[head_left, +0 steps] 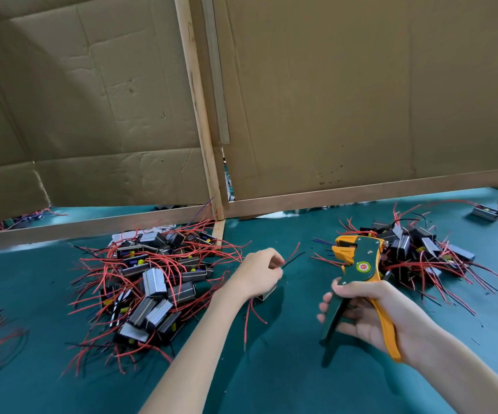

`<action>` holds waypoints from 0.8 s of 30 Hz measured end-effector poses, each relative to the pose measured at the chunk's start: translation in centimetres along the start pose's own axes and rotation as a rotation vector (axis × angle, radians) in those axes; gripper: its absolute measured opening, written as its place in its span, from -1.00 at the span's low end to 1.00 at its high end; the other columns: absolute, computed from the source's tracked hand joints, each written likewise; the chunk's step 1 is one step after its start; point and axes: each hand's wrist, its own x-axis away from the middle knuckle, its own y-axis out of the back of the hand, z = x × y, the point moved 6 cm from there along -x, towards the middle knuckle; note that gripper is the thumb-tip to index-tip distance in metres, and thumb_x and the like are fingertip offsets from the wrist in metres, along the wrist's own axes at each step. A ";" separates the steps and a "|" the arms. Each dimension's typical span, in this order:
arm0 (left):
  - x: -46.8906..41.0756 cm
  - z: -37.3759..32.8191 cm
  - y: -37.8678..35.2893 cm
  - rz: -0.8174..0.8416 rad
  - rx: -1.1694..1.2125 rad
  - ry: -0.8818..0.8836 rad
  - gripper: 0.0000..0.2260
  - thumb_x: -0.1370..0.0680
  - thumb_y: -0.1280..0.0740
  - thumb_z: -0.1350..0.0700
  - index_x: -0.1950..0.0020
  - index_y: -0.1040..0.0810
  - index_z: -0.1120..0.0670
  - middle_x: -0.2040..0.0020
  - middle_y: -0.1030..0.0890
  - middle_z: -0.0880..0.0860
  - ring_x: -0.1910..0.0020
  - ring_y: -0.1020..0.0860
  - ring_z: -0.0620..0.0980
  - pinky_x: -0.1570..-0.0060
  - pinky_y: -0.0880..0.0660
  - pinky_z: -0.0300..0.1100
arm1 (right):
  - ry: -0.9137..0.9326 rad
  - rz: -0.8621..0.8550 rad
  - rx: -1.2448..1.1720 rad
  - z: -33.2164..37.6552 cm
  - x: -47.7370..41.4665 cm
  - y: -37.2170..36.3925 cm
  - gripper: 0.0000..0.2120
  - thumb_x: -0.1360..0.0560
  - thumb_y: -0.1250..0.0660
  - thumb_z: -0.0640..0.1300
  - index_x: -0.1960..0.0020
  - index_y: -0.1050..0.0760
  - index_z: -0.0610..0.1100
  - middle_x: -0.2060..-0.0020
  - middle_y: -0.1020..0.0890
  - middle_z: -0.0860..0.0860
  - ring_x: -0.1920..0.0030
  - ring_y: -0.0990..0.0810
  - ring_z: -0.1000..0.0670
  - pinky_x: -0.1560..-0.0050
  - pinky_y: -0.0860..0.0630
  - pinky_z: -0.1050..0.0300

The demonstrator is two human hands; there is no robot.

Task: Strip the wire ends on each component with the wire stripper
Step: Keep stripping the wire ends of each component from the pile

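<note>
1. A small component is held in the left hand. Its red and black wire ends are pinched at the fingertips and pointed right, toward the tool.
2. The wire stripper is grasped by the right hand, fingers wrapped round both handles and head up, over the middle of the counter. The handles are spread, and nothing is seen in the jaws.
3. The wire ends are seen just apart from the stripper, so this component's strip is judged not yet made.
4. A large pile of components is heaped left of the hands, toward the counter's back edge. A smaller pile is seen behind the stripper, on the right.
5. Which pile is finished cannot be told, as the wire tips are too small to be read.
6. With so many pieces heaped up, plenty of work is judged to be left.
</note>
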 end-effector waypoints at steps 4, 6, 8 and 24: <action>0.4 -0.6 0.4 -0.168 0.296 -0.079 -0.94 -0.54 -0.32 0.25 0.11 -0.56 0.13 0.23 -0.66 0.04 0.33 -0.59 -0.16 0.18 -0.47 -0.36 | 0.004 0.002 0.009 0.0 0.0 0.0 -0.88 -0.22 -0.39 -0.35 0.23 -0.57 -0.30 0.29 -0.60 -0.25 0.30 -0.66 -0.22 0.26 -0.63 -0.12; 0.4 -0.7 0.4 -0.169 0.402 -0.078 -0.91 -0.56 -0.29 0.27 0.12 -0.50 0.11 0.24 -0.62 0.00 0.36 -0.60 -0.13 0.17 -0.50 -0.34 | 0.020 0.006 0.021 0.1 0.1 0.0 -0.91 -0.22 -0.40 -0.35 0.26 -0.60 -0.30 0.29 -0.60 -0.26 0.30 -0.66 -0.23 0.26 -0.64 -0.12; 0.4 -0.9 0.5 -0.160 0.493 -0.069 -0.89 -0.58 -0.26 0.27 0.11 -0.45 0.09 0.22 -0.60 -0.01 0.35 -0.58 -0.07 0.07 -0.51 -0.19 | 0.031 0.014 0.031 0.2 0.3 -0.2 -0.94 -0.23 -0.40 -0.35 0.30 -0.61 -0.30 0.29 -0.61 -0.26 0.30 -0.66 -0.23 0.27 -0.64 -0.12; 3.0 -5.5 6.0 -0.086 0.666 -0.186 -0.95 -0.49 -0.43 0.17 0.17 -0.64 0.06 0.28 -0.61 -0.09 0.30 -0.47 -0.15 0.31 -0.42 -0.32 | 0.117 0.277 0.240 0.5 1.1 -2.3 -0.72 -0.13 -0.56 -0.27 0.18 -0.60 -0.24 0.26 -0.57 -0.29 0.23 -0.62 -0.27 0.13 -0.60 -0.18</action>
